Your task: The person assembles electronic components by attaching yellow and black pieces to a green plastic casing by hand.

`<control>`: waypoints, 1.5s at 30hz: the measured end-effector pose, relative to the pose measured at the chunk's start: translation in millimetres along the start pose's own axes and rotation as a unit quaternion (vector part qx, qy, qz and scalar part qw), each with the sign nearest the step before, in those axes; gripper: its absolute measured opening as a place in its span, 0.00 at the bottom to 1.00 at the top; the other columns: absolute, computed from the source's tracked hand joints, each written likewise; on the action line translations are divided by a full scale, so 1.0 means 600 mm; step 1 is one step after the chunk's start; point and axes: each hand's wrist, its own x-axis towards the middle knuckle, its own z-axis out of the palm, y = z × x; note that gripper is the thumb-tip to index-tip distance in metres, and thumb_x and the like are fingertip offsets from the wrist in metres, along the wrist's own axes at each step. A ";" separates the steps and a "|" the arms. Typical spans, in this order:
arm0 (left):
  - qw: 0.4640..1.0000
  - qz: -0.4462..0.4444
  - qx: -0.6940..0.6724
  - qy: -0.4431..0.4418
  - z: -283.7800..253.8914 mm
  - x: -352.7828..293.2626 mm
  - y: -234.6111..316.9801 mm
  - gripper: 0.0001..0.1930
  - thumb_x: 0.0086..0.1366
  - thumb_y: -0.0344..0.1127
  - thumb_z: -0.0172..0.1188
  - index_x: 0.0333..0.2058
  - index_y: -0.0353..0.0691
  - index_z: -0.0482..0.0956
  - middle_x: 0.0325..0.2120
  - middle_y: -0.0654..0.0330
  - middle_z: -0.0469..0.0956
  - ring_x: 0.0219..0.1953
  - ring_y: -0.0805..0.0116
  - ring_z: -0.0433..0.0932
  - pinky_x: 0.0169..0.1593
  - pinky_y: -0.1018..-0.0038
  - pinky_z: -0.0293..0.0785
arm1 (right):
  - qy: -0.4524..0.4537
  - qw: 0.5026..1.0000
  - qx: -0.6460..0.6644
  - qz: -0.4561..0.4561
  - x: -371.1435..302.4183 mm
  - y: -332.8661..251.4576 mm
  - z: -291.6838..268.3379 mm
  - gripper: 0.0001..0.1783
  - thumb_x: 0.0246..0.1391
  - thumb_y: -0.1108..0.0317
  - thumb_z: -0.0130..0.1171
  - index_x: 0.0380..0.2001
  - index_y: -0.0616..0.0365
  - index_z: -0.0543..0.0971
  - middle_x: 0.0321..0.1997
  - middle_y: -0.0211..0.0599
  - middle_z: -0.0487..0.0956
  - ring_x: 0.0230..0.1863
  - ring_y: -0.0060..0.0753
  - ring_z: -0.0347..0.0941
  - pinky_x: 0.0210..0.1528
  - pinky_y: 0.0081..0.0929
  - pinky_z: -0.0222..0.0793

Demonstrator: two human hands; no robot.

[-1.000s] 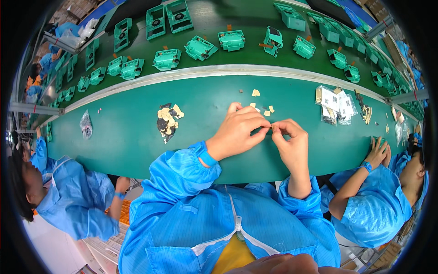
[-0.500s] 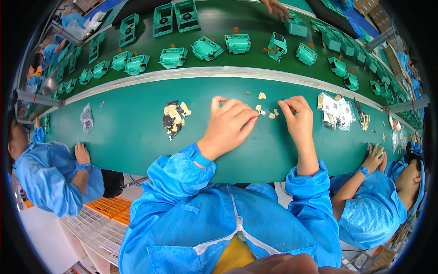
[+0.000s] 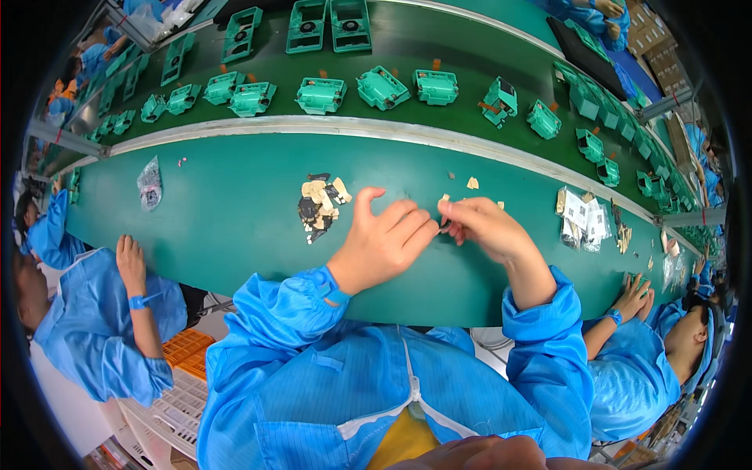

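Observation:
My left hand [image 3: 384,241] and my right hand [image 3: 492,227] meet above the green table, fingertips nearly touching. Between them is a small dark piece [image 3: 445,228], mostly covered by the fingers; its kind is too small to tell. The right fingers pinch it. The left fingers close at its other end with one finger raised, and the left thumb is hidden. Just beyond the right hand lie small cream pieces [image 3: 472,183], some partly covered by that hand. To the left of my left hand sits a heap of cream and black flat pieces [image 3: 317,205].
Clear bags with white labels [image 3: 583,219] lie to the right, another clear bag [image 3: 150,185] at far left. Beyond a metal rail [image 3: 352,125], green plastic housings [image 3: 321,95] stand on a dark green belt. Co-workers in blue sit on both sides [image 3: 102,313].
My right hand has moved left and down to meet my left hand, and the dark piece now shows between them. The far hand at the belt is gone from its housing. The view has shifted.

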 end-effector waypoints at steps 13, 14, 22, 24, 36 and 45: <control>0.991 -0.104 -0.081 0.012 -0.002 0.001 -0.025 0.14 0.56 0.35 0.73 0.41 0.46 0.81 0.38 0.66 0.80 0.42 0.65 0.76 0.50 0.55 0.63 | 0.413 0.731 -0.386 -0.382 0.149 -0.064 -0.124 0.28 0.53 0.63 0.70 0.55 0.62 0.77 0.48 0.48 0.77 0.51 0.45 0.73 0.53 0.41 0.71; 0.991 -0.105 -0.081 0.009 -0.001 -0.002 -0.025 0.15 0.56 0.34 0.72 0.42 0.46 0.81 0.38 0.65 0.80 0.42 0.64 0.76 0.50 0.56 0.63 | 0.489 0.620 -0.478 -0.384 0.163 -0.077 -0.140 0.41 0.52 0.59 0.71 0.66 0.60 0.67 0.50 0.51 0.76 0.57 0.50 0.70 0.56 0.45 0.69; 0.984 -0.120 -0.132 0.007 0.008 -0.005 -0.031 0.12 0.57 0.30 0.70 0.41 0.43 0.81 0.37 0.62 0.80 0.42 0.59 0.76 0.49 0.59 0.65 | 0.321 0.924 0.009 -0.207 0.141 -0.091 -0.180 0.51 0.52 0.63 0.68 0.74 0.64 0.53 0.44 0.43 0.83 0.43 0.27 0.78 0.44 0.25 0.74; 0.980 -0.136 -0.146 0.007 0.006 -0.003 -0.028 0.12 0.58 0.29 0.69 0.41 0.42 0.81 0.36 0.61 0.80 0.42 0.58 0.76 0.49 0.59 0.66 | 0.171 0.965 -0.050 -0.193 0.092 -0.080 -0.180 0.51 0.53 0.64 0.67 0.75 0.63 0.53 0.45 0.43 0.84 0.43 0.25 0.78 0.43 0.26 0.74; 0.926 -0.195 -0.319 -0.047 0.041 -0.003 -0.024 0.14 0.58 0.24 0.64 0.44 0.38 0.79 0.42 0.55 0.81 0.48 0.54 0.77 0.54 0.61 0.72 | -0.046 0.951 -0.122 -0.279 -0.055 -0.004 -0.072 0.44 0.55 0.69 0.69 0.73 0.58 0.62 0.64 0.45 0.76 0.64 0.36 0.71 0.63 0.36 0.67; 0.871 -0.145 -0.394 -0.255 -0.002 -0.002 0.068 0.44 0.51 0.34 0.77 0.66 0.40 0.65 0.69 0.50 0.63 0.68 0.43 0.63 0.70 0.53 0.61 | 0.137 0.941 0.254 -0.174 -0.158 0.149 -0.025 0.07 0.60 0.75 0.63 0.41 0.62 0.79 0.41 0.32 0.82 0.40 0.20 0.76 0.47 0.21 0.71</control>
